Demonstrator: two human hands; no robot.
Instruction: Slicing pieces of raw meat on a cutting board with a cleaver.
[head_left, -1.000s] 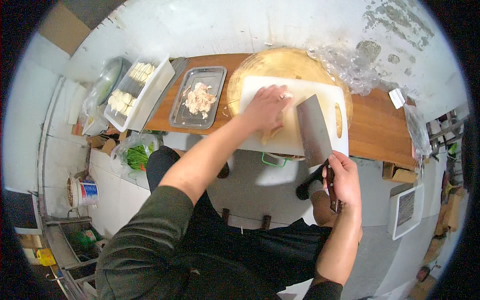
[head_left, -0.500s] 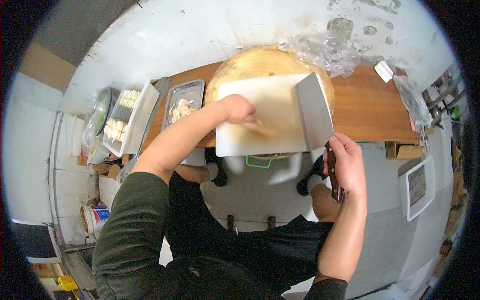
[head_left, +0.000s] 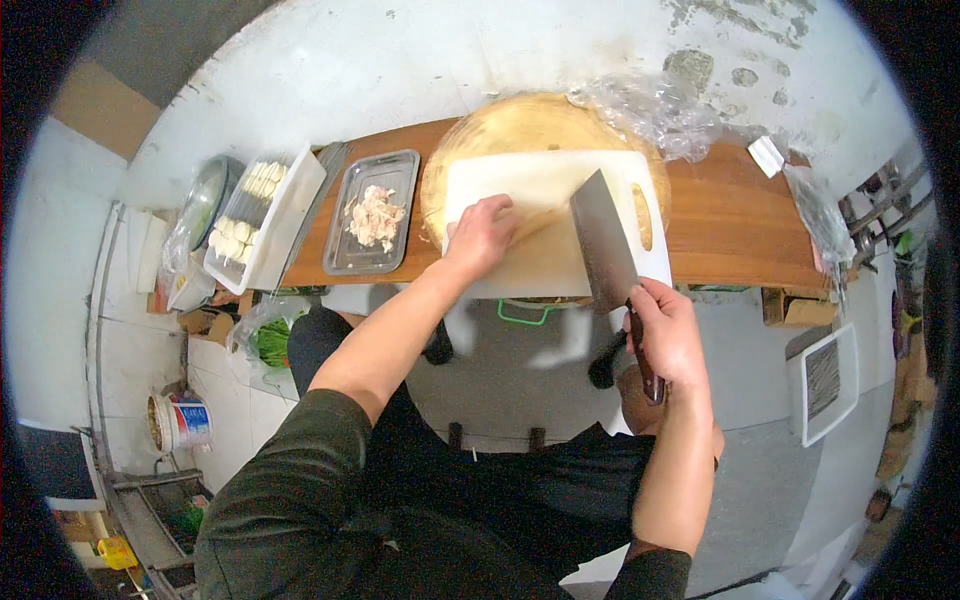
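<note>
My right hand (head_left: pixel 665 335) grips a cleaver (head_left: pixel 603 240) by its dark brown riveted handle. The broad grey blade stands over the right part of a white cutting board (head_left: pixel 560 168). On the board's left half rests my left hand (head_left: pixel 483 236), its fingers curled around a pale, slender piece of food (head_left: pixel 538 222). That piece points toward the blade; its exact kind is too blurred to tell. Left of the board, a clear shallow tray (head_left: pixel 338 254) holds a small heap of pale pinkish shredded pieces (head_left: pixel 376 217), perhaps meat.
Beneath the board lies a round wooden block (head_left: pixel 530 110) on a brown wooden table (head_left: pixel 720 225). A white container (head_left: pixel 300 190) of pale rolls stands at the far left. Crumpled plastic (head_left: pixel 660 115) lies by the wall. Green vegetables (head_left: pixel 272 343) sit in a bag below.
My left hand has moved up and slightly left on the board, taking the pale piece along. The cleaver has shifted left, baring the board's handle slot. The view has moved slightly.
</note>
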